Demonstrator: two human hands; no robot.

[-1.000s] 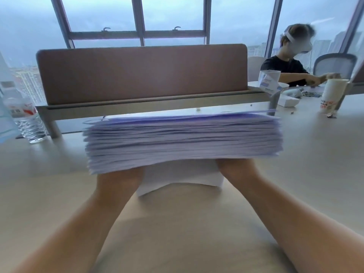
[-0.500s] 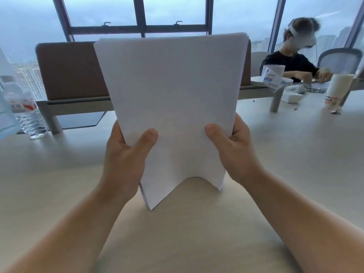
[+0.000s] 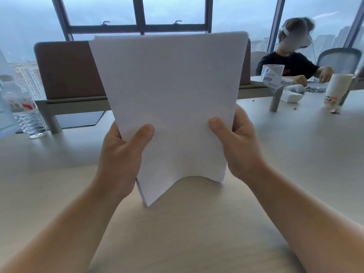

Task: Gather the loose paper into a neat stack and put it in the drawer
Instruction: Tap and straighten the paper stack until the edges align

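While upright: one paper stack [image 3: 169, 107], two hands.

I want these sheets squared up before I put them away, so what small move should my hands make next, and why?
Probably tap the upright white paper stack down on the beige tabletop. The left hand and right hand grip its sides, its bottom edge bows upward in the middle, and sheets at the top left corner sit slightly offset.

Upright paper stack [image 3: 169, 99] between both hands

Two bare forearms, no sleeves
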